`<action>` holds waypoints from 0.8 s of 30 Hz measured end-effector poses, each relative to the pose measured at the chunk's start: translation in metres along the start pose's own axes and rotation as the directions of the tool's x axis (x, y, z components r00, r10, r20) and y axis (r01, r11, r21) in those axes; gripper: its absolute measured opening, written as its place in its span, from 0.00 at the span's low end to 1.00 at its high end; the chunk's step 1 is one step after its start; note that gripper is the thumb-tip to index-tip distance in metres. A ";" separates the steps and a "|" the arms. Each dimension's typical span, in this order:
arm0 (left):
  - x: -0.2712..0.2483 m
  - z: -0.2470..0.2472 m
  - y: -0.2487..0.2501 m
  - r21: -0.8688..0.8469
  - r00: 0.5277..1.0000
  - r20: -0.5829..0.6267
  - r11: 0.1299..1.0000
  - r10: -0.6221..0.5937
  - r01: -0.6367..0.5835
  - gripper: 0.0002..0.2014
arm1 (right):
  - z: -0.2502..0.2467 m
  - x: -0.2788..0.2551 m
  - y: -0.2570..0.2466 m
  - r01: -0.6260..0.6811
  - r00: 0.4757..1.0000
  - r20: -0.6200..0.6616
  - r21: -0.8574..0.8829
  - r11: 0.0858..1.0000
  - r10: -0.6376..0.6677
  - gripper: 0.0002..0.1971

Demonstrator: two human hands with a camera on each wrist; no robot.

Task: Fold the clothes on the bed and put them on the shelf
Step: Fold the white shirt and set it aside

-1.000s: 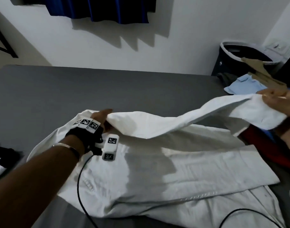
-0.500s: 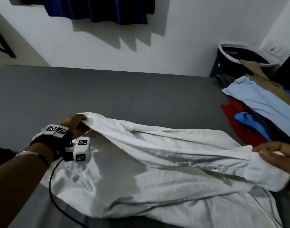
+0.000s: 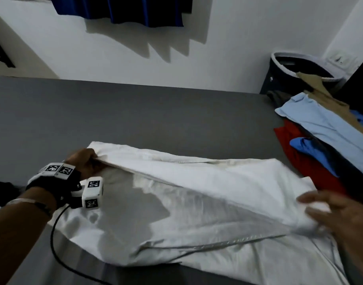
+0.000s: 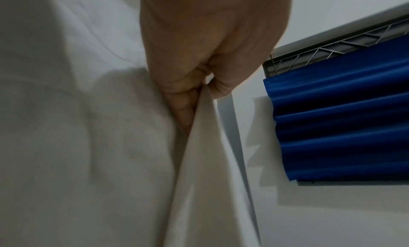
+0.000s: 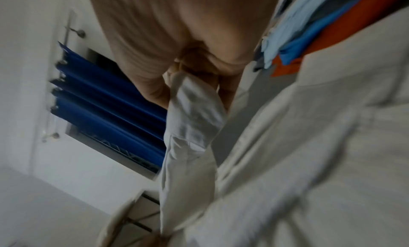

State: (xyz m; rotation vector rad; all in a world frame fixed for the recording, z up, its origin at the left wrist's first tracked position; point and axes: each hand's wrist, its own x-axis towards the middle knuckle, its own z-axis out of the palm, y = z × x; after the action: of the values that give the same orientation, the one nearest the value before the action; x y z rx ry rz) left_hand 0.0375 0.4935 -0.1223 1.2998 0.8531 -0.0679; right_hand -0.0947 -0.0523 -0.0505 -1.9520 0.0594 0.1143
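A white shirt (image 3: 197, 202) lies spread on the grey bed (image 3: 135, 112), with one long flap folded across its middle. My left hand (image 3: 88, 161) pinches the shirt's edge at the left end; in the left wrist view the white shirt (image 4: 205, 145) runs taut from the thumb and fingers of that left hand (image 4: 199, 86). My right hand (image 3: 324, 210) grips the cuff end of the flap at the lower right, low over the shirt. In the right wrist view the right hand (image 5: 194, 76) has its fingers curled round the white shirt (image 5: 194, 114). This view is blurred.
A pile of clothes, light blue (image 3: 320, 128), red (image 3: 296, 153), blue and tan, lies at the bed's right edge. A dark laundry basket (image 3: 289, 73) stands behind it by the white wall. A blue curtain (image 3: 125, 9) hangs above. A black cable (image 3: 55, 254) trails from my left wrist.
Both hands have brought the lifted flap down and towards me, from raised above the shirt to lying across it. My right hand has dropped from the upper right to the lower right.
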 end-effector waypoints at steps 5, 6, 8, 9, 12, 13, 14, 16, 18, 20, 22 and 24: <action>-0.002 -0.005 -0.010 0.060 0.996 0.092 0.998 -0.004 -0.001 0.09 | 0.021 -0.022 0.050 -0.385 0.915 0.110 -0.048 0.922 0.388 0.11; -0.006 -0.003 -0.009 0.067 0.994 0.109 0.998 -0.014 0.006 0.10 | 0.023 -0.018 0.055 -0.412 0.910 0.065 0.010 0.911 0.410 0.15; -0.013 0.002 -0.004 0.074 0.990 0.139 0.997 -0.011 0.001 0.16 | 0.027 -0.013 0.065 -0.454 0.882 -0.078 0.123 0.882 0.465 0.26; -0.014 0.001 -0.003 0.056 0.989 0.144 0.998 -0.019 0.011 0.18 | 0.030 -0.009 0.069 -0.460 0.864 -0.123 0.200 0.865 0.488 0.28; -0.011 -0.001 -0.001 -0.002 0.995 0.095 1.000 -0.021 0.021 0.15 | 0.041 -0.006 0.064 -0.510 0.821 -0.094 0.321 0.798 0.563 0.28; -0.010 0.000 -0.003 0.001 0.997 0.075 1.000 -0.017 0.017 0.13 | 0.043 -0.005 0.059 -0.510 0.825 -0.066 0.344 0.788 0.562 0.28; -0.009 0.000 -0.003 0.012 0.997 0.070 1.000 -0.015 0.015 0.12 | 0.044 -0.002 0.054 -0.506 0.831 -0.036 0.363 0.782 0.555 0.29; -0.010 0.000 -0.006 0.019 0.997 0.079 1.000 -0.017 0.016 0.13 | 0.043 0.008 0.051 -0.506 0.836 0.009 0.398 0.765 0.549 0.32; -0.010 -0.001 -0.007 0.046 0.996 0.080 0.999 -0.028 0.024 0.15 | 0.048 0.013 0.032 -0.529 0.835 0.080 0.390 0.753 0.545 0.21; -0.012 0.000 -0.007 0.044 0.997 0.079 0.999 -0.022 0.018 0.15 | 0.047 0.024 0.020 -0.505 0.856 0.095 0.358 0.785 0.508 0.18; -0.011 -0.001 -0.004 -0.006 0.997 0.083 1.000 0.007 -0.007 0.15 | 0.040 0.032 0.010 -0.376 0.909 -0.001 0.425 0.823 0.416 0.17; -0.006 -0.005 -0.003 -0.096 0.997 0.058 0.994 0.047 -0.041 0.16 | 0.024 0.032 0.006 -0.194 0.934 -0.159 0.529 0.826 0.321 0.13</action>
State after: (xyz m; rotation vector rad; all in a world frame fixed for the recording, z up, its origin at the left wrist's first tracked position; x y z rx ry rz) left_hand 0.0296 0.4942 -0.1209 1.2209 0.7667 -0.0310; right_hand -0.0649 -0.0317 -0.0681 -1.4075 0.4763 0.0325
